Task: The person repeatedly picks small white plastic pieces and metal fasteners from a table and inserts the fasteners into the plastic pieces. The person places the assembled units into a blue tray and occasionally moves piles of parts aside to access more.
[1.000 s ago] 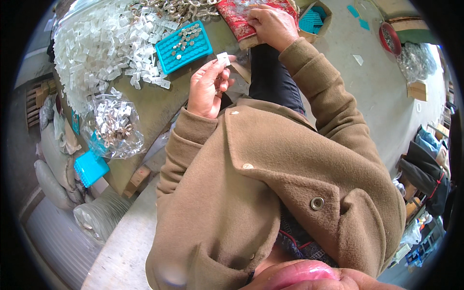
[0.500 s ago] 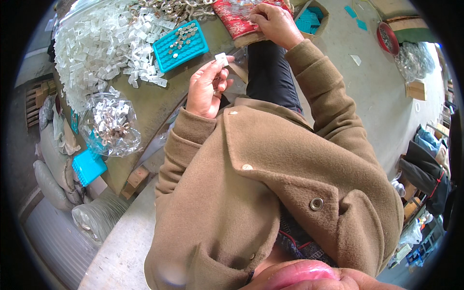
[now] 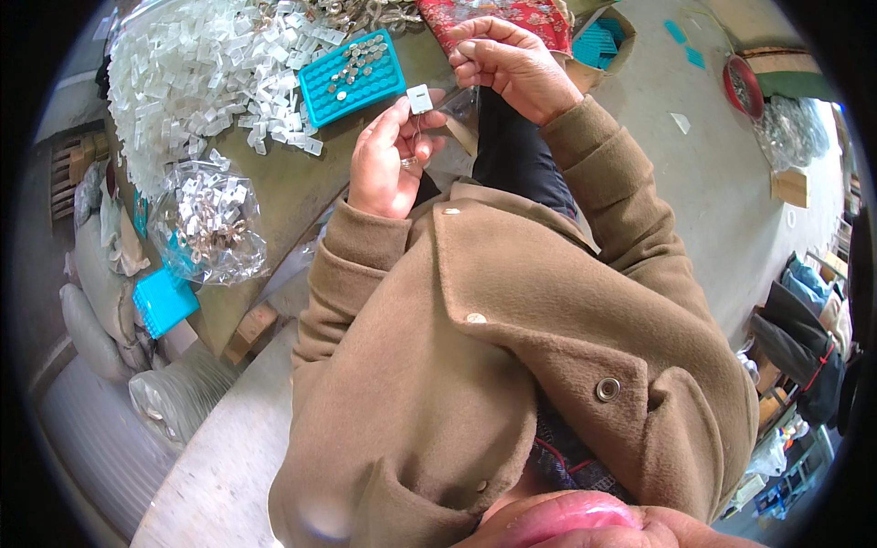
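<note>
White square piece (image 3: 419, 99) sits in the left hand (image 3: 384, 160), held at the fingertips in a narrow grip just off the near right corner of the blue tray. It's flat, smooth, plastic-looking, squared corners, face turned up. One short dark mark on that face; too small to tell if it's print or a slot. A thin strand (image 3: 417, 124) hangs below it toward the palm, looks like thread or fine wire. Right hand (image 3: 516, 71) is farther right, in front of the red cloth, thumb and fingertips drawn close together; can't tell if anything is pinched there. Blue tray (image 3: 373, 85) is rectangular, moulded in rows of round bumps or pockets, with small shiny round discs (image 3: 357, 62) grouped toward its far side. Left of it, a big loose heap of white pieces (image 3: 206, 87), translucent, glossy, thin, angular. Nearer on the left, a crinkled clear bag (image 3: 242, 263) holds more white pieces mixed with brownish bits. Everything on that side rests on a dull olive-brown table (image 3: 294, 187). Red cloth (image 3: 545, 26) at the far edge carries a pale floral pattern. Right of it, a cardboard box (image 3: 587, 75) with blue plastic parts inside. Sleeves belong to a brown, felt-like coat (image 3: 566, 274).
</note>
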The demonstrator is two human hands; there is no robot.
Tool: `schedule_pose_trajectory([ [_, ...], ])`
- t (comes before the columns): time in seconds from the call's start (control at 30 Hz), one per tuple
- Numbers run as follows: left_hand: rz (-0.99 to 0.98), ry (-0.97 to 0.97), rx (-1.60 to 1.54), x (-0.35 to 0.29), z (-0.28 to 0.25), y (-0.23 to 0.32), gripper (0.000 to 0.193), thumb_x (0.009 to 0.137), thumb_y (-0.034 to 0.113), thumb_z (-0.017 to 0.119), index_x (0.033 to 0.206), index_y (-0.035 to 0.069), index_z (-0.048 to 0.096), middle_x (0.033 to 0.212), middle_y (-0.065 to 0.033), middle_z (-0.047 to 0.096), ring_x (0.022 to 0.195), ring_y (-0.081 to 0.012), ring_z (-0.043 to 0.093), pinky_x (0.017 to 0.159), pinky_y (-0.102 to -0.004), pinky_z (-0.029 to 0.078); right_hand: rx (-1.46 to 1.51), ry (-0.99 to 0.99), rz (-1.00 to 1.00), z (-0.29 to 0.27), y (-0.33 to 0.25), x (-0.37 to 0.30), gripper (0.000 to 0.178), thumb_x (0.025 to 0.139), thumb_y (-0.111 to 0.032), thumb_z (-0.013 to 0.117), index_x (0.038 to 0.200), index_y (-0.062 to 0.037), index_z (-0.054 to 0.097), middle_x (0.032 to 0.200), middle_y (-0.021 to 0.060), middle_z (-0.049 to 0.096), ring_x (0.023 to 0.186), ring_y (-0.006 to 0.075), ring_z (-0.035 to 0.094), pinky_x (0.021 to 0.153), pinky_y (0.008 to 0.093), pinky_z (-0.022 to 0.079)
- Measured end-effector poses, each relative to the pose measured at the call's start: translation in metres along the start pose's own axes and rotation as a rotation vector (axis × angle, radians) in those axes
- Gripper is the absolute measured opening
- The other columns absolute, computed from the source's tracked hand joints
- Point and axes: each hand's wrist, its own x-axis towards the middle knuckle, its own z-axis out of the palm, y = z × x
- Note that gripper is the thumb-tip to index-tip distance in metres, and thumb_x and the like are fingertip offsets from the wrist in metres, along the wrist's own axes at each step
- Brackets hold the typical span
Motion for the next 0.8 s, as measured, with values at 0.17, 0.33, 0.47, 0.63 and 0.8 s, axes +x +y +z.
schedule_pose_trajectory([
  [0.17, -0.013, 0.004, -0.044, -0.001, -0.003, 0.003, 0.036, 0.102, 0.026, 0.047, 0.119, -0.002, 0.063, 0.089, -0.0066, 0.07, 0.062, -0.008, 0.05, 0.068, -0.0255, 0.05, 0.012, -0.032, 0.021, 0.015, 0.001, 0.003, 0.028, 0.099, -0.009, 0.056, 0.125, 0.0003, 0.061, 0.104, 0.0112, 0.07, 0.091, 0.0164, 0.07, 0.084, 0.0277, 0.058],
  [0.33, -0.016, -0.031, -0.076, 0.0, -0.008, 0.004, 0.038, 0.103, 0.027, 0.048, 0.125, -0.002, 0.058, 0.09, -0.0019, 0.068, 0.06, -0.0055, 0.048, 0.074, -0.0271, 0.051, 0.058, 0.014, 0.017, 0.017, 0.007, 0.004, 0.023, 0.098, -0.009, 0.058, 0.117, 0.0018, 0.064, 0.103, 0.0119, 0.071, 0.093, 0.0176, 0.071, 0.084, 0.0286, 0.058],
  [0.47, -0.043, -0.053, -0.062, 0.002, -0.012, 0.005, 0.04, 0.103, 0.028, 0.049, 0.129, -0.003, 0.055, 0.089, 0.0008, 0.067, 0.058, -0.0036, 0.046, 0.076, -0.0271, 0.052, -0.879, 0.351, -0.285, 0.007, -0.002, 0.009, 0.025, 0.095, -0.021, 0.066, 0.105, 0.0014, 0.071, 0.097, 0.0085, 0.073, 0.081, 0.0147, 0.068, 0.074, 0.0252, 0.054],
  [0.63, -0.048, -0.056, -0.037, 0.005, -0.013, 0.001, 0.041, 0.103, 0.028, 0.049, 0.13, -0.003, 0.055, 0.09, 0.0016, 0.067, 0.059, -0.0025, 0.046, 0.075, -0.026, 0.052, -1.357, 0.647, -0.588, -0.013, -0.022, 0.01, 0.007, 0.082, -0.007, 0.062, 0.087, -0.0033, 0.066, 0.085, 0.0167, 0.064, 0.078, 0.038, 0.064, 0.072, 0.0425, 0.052],
  [0.8, -0.059, -0.063, -0.021, 0.008, -0.012, -0.001, 0.041, 0.102, 0.028, 0.05, 0.13, -0.002, 0.055, 0.091, 0.0024, 0.067, 0.059, -0.002, 0.045, 0.076, -0.0248, 0.051, -1.593, 0.499, -0.413, -0.018, -0.004, 0.014, 0.021, 0.087, -0.027, 0.071, 0.099, -0.0098, 0.074, 0.091, 0.0104, 0.068, 0.081, 0.0231, 0.068, 0.074, 0.033, 0.054],
])
